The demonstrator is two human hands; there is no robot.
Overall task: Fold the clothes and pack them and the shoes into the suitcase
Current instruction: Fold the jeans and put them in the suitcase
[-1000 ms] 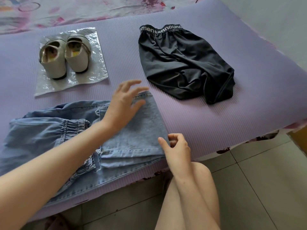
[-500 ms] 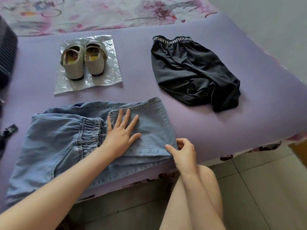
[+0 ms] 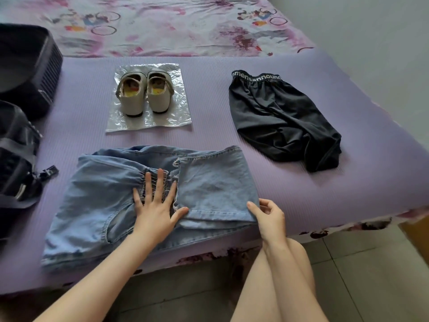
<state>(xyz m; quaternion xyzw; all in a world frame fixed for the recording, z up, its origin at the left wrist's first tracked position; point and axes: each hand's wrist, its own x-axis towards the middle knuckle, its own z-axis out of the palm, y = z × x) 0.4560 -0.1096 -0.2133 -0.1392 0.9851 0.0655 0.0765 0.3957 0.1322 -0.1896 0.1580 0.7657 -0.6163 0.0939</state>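
Light blue denim trousers (image 3: pixel 209 182) lie partly folded at the near edge of the purple mat (image 3: pixel 301 194). My left hand (image 3: pixel 155 205) presses flat on them at the elastic waistband, fingers spread. At the folded right corner of the denim my right hand (image 3: pixel 269 217) pinches the hem between thumb and fingers. A pair of beige shoes (image 3: pixel 145 94) stands on a clear plastic bag (image 3: pixel 162 122) behind the trousers. Black shorts (image 3: pixel 278 117) with a lettered waistband lie crumpled at the right. The open dark suitcase (image 3: pixel 25 73) shows at the left edge.
The mat covers a bed with a floral sheet (image 3: pixel 174 24) behind. A black strap with a buckle (image 3: pixel 48 170) trails from the suitcase onto the mat. Tiled floor (image 3: pixel 371 275) and my bare legs (image 3: pixel 278 287) are below the bed's near edge.
My left hand came down from the air and slid left across the denim to the waistband. The right hand kept its pinch on the corner. The view swung left, showing the suitcase.
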